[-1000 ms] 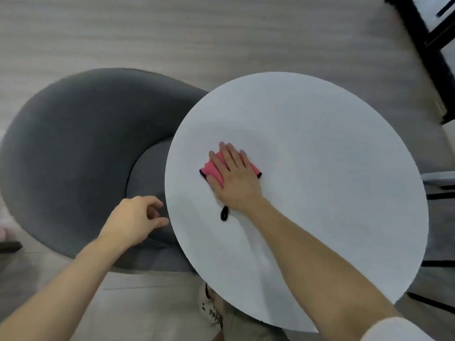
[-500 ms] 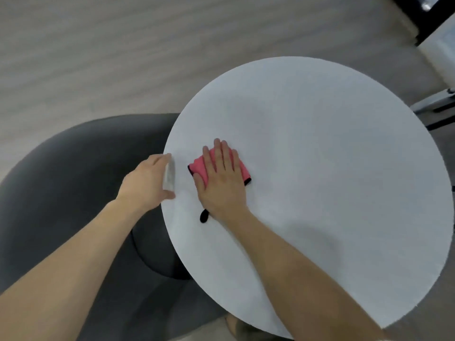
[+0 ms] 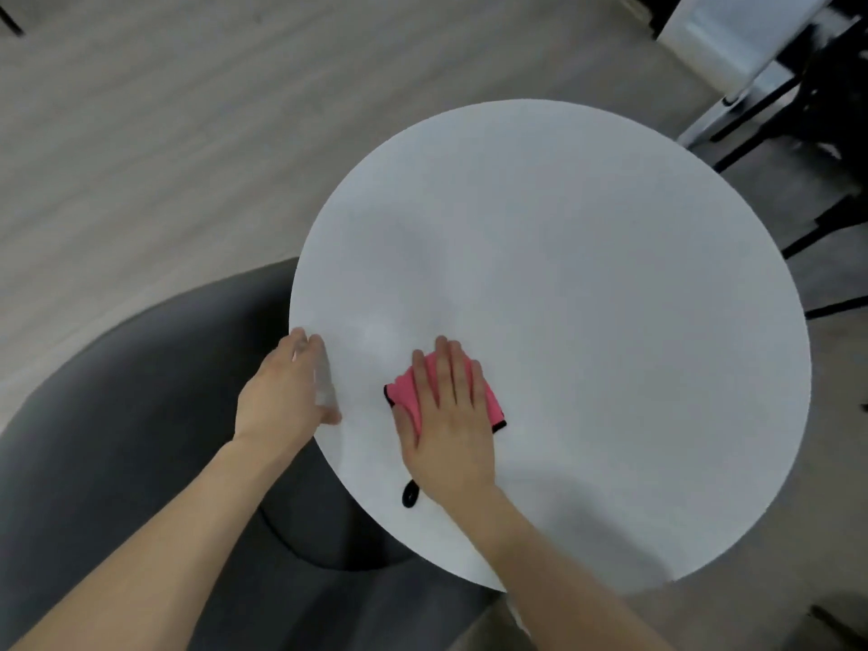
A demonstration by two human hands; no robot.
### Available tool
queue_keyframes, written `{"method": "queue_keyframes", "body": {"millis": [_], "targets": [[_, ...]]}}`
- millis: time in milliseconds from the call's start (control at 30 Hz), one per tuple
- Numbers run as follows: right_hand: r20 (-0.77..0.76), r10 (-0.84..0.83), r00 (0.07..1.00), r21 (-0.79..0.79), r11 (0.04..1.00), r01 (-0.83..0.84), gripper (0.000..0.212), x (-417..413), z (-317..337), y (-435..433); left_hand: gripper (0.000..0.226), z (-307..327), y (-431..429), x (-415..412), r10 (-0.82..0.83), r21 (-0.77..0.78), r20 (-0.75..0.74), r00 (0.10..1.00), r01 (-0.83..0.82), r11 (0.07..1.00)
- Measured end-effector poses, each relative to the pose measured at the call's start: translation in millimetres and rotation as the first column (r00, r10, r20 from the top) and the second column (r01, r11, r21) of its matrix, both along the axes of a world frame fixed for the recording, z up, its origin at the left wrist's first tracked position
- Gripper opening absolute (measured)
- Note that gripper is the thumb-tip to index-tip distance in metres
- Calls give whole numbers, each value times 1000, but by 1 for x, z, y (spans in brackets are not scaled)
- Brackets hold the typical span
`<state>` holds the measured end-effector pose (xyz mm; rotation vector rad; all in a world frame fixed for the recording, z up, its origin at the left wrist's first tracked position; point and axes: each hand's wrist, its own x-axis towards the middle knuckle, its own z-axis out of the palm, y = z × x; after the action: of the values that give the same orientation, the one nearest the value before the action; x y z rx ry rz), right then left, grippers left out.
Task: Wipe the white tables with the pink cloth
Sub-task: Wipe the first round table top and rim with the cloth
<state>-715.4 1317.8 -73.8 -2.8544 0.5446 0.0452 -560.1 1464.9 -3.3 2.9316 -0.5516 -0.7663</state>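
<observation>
**Right now: cloth pinned flat under your rt hand**

Your right hand [image 3: 448, 415] lies palm down, fingers spread flat, pressing the pink cloth [image 3: 407, 397] onto the white table [image 3: 610, 321]; cloth's black-trimmed edges show on both sides of the hand; its black loop [image 3: 410, 495] sticks out just left of your wrist. Your left hand [image 3: 286, 392] sits just left of that, at the table's rim, blurred, so whether it grips the edge can't be told; dark grey chair [image 3: 117, 439] lies beneath your lt arm.
</observation>
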Motion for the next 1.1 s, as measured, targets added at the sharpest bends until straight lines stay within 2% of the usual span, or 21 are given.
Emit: {"method": "queue_keyframes", "body": {"millis": [100,167,200,233,300,367,433,467,500,567,600,667,700,733,800,867,900,933,967,1033,1100], "targets": [[39,142,989,30,989,-143,66,-10,-1,18,118,-4,3,5,-27,-32,17,999,27,999],[74,235,969,15,971,-237,65,-47,1,6,110,-2,0,6,-50,-34,41,998,51,998],[62,223,973,-6,975,-223,66,-73,1,-5,104,0,0,7,-76,-21,61,995,78,997],[40,144,989,-38,989,-142,67,-101,1,-19,98,3,0,5,-116,-12,88,989,118,993],[6,-194,981,-105,976,193,69,-151,2,-48,91,4,8,-5,-203,-25,170,964,210,977],[-7,-538,843,-106,839,534,73,-165,0,-53,83,1,25,-25,-305,-77,253,918,333,940],[9,-694,720,-98,716,691,77,-139,-3,-25,71,-4,38,-60,-410,-157,282,867,463,872],[15,-689,724,-93,720,687,78,-121,-3,-6,65,-6,40,-78,-444,-207,279,851,505,838],[11,-628,778,-87,774,627,76,-107,-3,13,59,-7,41,-95,-474,-244,272,837,537,808],[-8,-379,926,-71,923,377,71,-102,-4,39,51,-14,39,-122,-522,-272,278,806,587,762],[-13,-247,969,-64,967,245,70,-110,-1,40,49,-18,38,-131,-533,-281,291,795,603,746],[-33,-83,996,-53,995,81,70,-143,6,20,46,-26,35,-142,-527,-287,328,784,614,735],[-48,-79,996,-61,995,76,71,-162,8,3,43,-28,33,-146,-521,-281,343,782,615,737],[-56,-131,990,-71,989,127,73,-182,8,-19,41,-30,30,-150,-515,-276,356,780,614,739],[-57,-344,937,-84,937,338,77,-219,9,-72,39,-34,20,-159,-502,-278,363,785,605,746],[-44,-574,818,-78,818,570,83,-233,7,-106,40,-38,7,-170,-490,-277,356,796,590,758],[-32,-650,759,-81,759,646,85,-225,7,-108,40,-40,-3,-178,-477,-281,364,800,582,763],[-16,-655,756,-93,754,651,85,-213,7,-102,39,-42,-14,-186,-464,-291,370,805,574,765],[-16,-576,817,-102,814,572,83,-203,8,-92,38,-43,-26,-196,-448,-310,373,813,564,765],[-25,-157,987,-103,983,153,75,-203,5,-76,42,-45,-52,-219,-410,-355,375,832,537,765],[-36,224,974,-90,970,-226,72,-227,10,-101,47,-42,-77,-241,-371,-364,383,846,508,781]]}}
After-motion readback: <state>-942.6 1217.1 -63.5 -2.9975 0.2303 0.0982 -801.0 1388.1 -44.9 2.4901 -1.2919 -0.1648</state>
